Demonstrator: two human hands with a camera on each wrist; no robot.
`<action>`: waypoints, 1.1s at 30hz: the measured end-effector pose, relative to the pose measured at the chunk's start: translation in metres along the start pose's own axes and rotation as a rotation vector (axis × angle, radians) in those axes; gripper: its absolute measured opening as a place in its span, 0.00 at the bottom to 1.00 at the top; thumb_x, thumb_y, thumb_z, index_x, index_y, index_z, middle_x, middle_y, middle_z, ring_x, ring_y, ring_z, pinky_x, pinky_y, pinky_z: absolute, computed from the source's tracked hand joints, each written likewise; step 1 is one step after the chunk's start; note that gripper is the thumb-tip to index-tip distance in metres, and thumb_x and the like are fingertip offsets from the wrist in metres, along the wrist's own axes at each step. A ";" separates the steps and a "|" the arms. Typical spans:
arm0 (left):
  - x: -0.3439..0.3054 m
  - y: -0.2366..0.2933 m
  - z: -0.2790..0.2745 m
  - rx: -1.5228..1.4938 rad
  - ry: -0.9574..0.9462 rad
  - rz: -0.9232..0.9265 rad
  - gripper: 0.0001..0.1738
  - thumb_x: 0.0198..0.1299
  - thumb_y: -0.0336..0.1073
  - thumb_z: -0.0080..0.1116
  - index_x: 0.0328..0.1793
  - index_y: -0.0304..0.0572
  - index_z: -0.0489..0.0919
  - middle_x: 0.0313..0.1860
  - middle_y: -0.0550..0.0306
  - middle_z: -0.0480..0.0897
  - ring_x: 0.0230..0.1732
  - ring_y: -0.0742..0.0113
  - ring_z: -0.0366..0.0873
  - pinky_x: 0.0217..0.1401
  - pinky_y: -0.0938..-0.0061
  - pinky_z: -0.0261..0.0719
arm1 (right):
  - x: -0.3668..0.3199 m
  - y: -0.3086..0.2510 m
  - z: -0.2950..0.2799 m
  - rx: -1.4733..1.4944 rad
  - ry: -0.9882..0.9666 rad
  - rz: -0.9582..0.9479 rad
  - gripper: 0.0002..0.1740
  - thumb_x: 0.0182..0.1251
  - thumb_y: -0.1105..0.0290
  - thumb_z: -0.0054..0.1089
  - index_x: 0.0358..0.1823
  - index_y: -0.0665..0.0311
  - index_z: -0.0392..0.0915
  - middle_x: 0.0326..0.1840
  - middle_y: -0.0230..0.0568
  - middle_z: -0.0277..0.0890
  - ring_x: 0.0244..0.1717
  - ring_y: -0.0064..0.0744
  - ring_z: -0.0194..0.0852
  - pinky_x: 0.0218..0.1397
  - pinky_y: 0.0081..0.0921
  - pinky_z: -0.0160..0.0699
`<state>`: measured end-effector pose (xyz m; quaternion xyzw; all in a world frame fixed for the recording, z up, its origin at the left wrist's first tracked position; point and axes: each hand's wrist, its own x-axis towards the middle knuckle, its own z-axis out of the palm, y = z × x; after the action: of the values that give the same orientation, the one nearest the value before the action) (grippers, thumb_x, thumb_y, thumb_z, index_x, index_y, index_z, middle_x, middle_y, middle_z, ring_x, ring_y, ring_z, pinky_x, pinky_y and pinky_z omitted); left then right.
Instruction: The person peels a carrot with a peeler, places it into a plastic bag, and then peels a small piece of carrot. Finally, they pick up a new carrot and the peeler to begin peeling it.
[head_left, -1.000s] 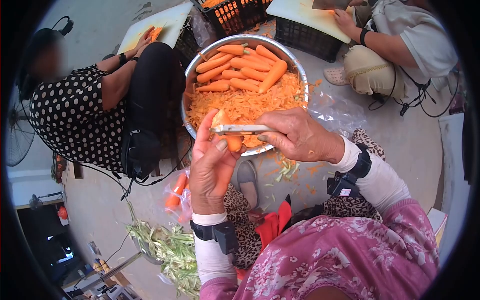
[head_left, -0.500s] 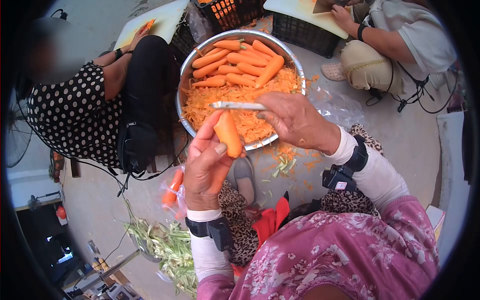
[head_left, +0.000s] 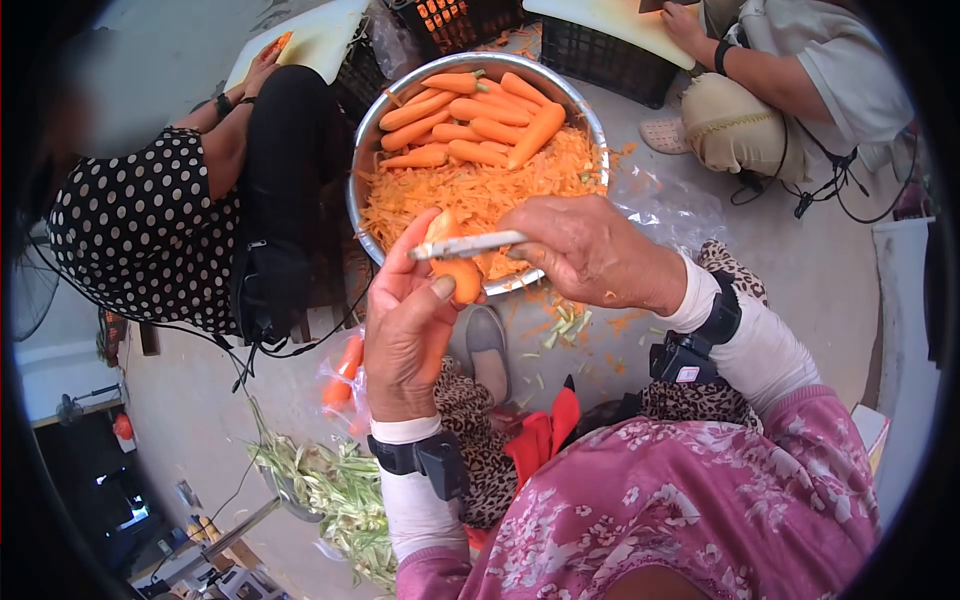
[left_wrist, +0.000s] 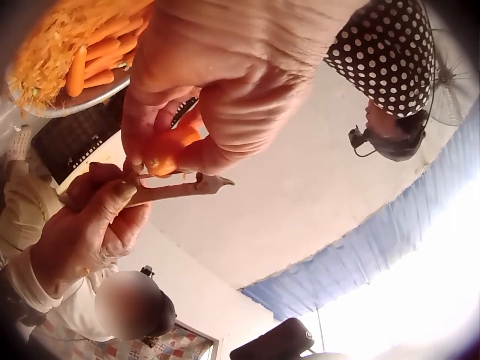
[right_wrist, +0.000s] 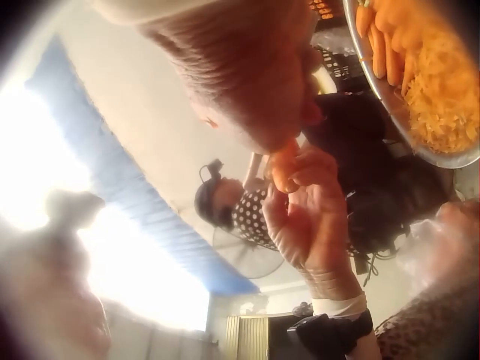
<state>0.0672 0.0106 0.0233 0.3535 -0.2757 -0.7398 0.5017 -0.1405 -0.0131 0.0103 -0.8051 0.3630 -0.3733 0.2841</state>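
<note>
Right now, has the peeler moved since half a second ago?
Yes: the peeler moved down the head view, towards the near rim of the metal basin.

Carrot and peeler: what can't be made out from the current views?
- Head view: the middle of the carrot, crossed by the peeler; the peeler's handle end, inside the right hand.
- Left wrist view: much of the carrot, behind the left hand.
- Right wrist view: most of the peeler, behind the right hand, which is itself blurred.

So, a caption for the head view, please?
Left hand grips a carrot, right hand a peeler, near a basin of carrots.
</note>
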 end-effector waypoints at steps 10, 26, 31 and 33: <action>0.005 -0.001 0.001 -0.072 0.005 0.002 0.39 0.51 0.25 0.60 0.71 0.34 0.59 0.59 0.48 0.73 0.50 0.60 0.78 0.50 0.65 0.80 | 0.005 -0.004 -0.019 0.011 0.027 0.316 0.06 0.60 0.73 0.55 0.35 0.66 0.70 0.27 0.50 0.71 0.32 0.56 0.72 0.34 0.45 0.70; 0.006 -0.004 -0.010 -0.077 -0.017 -0.028 0.42 0.50 0.28 0.64 0.72 0.31 0.59 0.54 0.48 0.75 0.50 0.60 0.77 0.50 0.65 0.78 | 0.003 0.006 -0.003 -0.032 0.010 0.015 0.05 0.59 0.73 0.55 0.34 0.64 0.70 0.28 0.49 0.70 0.33 0.56 0.72 0.34 0.45 0.70; 0.004 -0.005 -0.006 -0.068 -0.165 -0.041 0.40 0.50 0.27 0.63 0.71 0.32 0.60 0.55 0.48 0.75 0.50 0.61 0.77 0.48 0.66 0.79 | 0.005 0.014 -0.013 -0.159 0.078 0.182 0.07 0.59 0.74 0.55 0.38 0.66 0.72 0.27 0.52 0.71 0.31 0.53 0.73 0.32 0.41 0.70; 0.005 -0.003 -0.003 -0.073 -0.109 -0.021 0.40 0.50 0.26 0.63 0.71 0.33 0.60 0.55 0.49 0.75 0.50 0.61 0.77 0.48 0.66 0.79 | 0.008 0.009 -0.018 -0.120 0.057 0.276 0.09 0.60 0.74 0.56 0.42 0.65 0.75 0.29 0.50 0.73 0.31 0.49 0.75 0.32 0.37 0.71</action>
<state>0.0668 0.0064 0.0177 0.2972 -0.2718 -0.7727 0.4907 -0.1553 -0.0280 0.0168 -0.7521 0.5000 -0.3310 0.2735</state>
